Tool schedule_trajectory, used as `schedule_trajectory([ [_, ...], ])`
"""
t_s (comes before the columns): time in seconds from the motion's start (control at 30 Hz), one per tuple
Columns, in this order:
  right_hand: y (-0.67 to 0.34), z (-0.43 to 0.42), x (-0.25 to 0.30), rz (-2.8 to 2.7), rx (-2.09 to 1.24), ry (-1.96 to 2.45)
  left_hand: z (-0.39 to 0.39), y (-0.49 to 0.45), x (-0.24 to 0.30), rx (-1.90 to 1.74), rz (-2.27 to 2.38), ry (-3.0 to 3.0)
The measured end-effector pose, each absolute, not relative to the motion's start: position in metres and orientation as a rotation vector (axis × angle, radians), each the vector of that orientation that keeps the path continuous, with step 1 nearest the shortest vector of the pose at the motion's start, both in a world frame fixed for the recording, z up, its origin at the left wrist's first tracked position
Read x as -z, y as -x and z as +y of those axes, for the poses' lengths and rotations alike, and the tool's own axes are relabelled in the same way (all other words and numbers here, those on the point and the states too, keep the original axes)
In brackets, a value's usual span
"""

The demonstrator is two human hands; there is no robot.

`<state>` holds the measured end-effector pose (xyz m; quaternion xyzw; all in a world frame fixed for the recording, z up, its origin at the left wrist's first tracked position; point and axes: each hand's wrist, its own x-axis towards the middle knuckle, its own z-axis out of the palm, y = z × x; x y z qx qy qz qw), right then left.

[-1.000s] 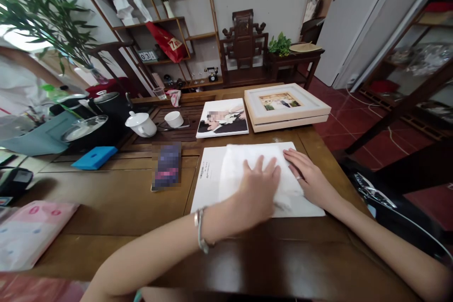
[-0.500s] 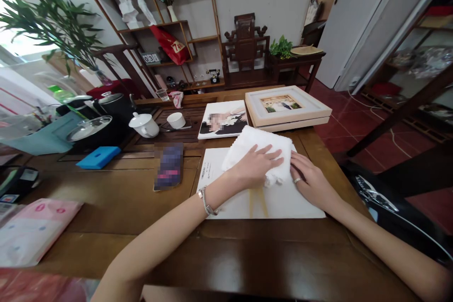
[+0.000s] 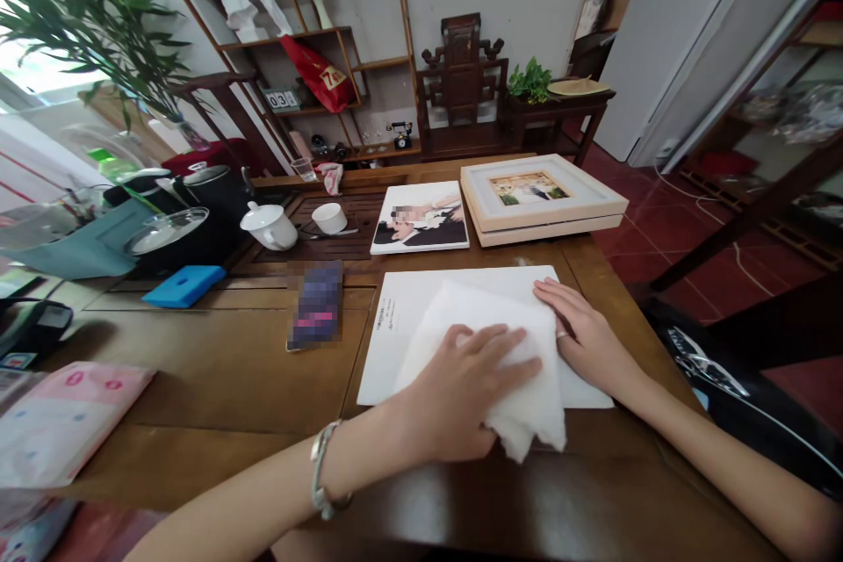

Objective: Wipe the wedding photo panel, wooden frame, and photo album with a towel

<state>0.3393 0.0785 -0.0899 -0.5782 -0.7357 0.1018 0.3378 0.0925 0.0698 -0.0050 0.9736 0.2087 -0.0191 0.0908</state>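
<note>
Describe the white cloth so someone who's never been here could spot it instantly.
On the wooden table, find the white board with small printing near its left edge. The cloth lies on it, under the left hand. Unlike the flat board, it looks soft and rumpled, reaching past the board's near edge.

Left fingers (image 3: 514, 375) spread; right fingers (image 3: 561, 296) close together.

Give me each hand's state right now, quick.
Left hand: open, fingers spread on the white cloth.
Right hand: open, resting along the right side of the white panel.
</note>
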Motion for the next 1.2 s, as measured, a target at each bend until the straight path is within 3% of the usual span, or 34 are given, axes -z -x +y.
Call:
schedule_trajectory([
  [0.27,-0.339,0.079,0.09,-1.888,-0.29,1.45,0.11,-0.133,0.031,-0.136,1.155,-2.879],
  [0.43,-0.339,0.079,0.091,-1.858,-0.276,1.481,0.054,-0.128,0.02,0.087,1.066,-2.931],
  [0.6,-0.338,0.079,0.09,-1.863,-0.28,1.492,-0.014,-0.111,0.024,0.017,0.879,-3.008],
  [0.97,-0.34,0.08,0.091,-1.891,-0.281,1.434,0.09,-0.128,0.023,-0.107,1.265,-2.762],
  [1.2,-0.339,0.078,0.089,-1.877,-0.305,1.49,0.021,-0.153,0.028,0.033,1.274,-2.9],
])
